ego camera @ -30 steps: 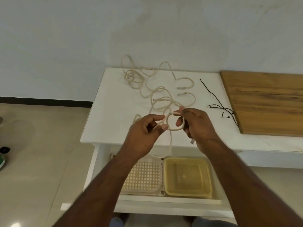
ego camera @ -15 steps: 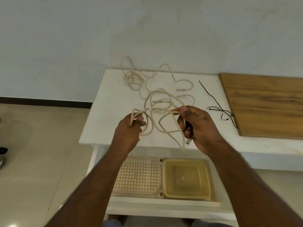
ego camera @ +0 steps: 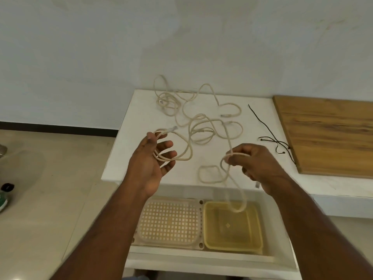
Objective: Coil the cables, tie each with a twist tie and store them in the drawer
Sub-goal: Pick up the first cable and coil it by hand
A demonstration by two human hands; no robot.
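Head view, both hands [ego camera: 150, 158] holding cream cable [ego camera: 181, 150], drawer [ego camera: 201, 257] open

Hands [ego camera: 150, 158] spread apart, stretching the cable [ego camera: 182, 152].

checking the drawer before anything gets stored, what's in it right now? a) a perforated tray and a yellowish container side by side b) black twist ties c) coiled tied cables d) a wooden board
a: the open drawer holds a perforated tray on the left and a yellowish container on the right; only a hanging loop of the cream cable dangles above the container.
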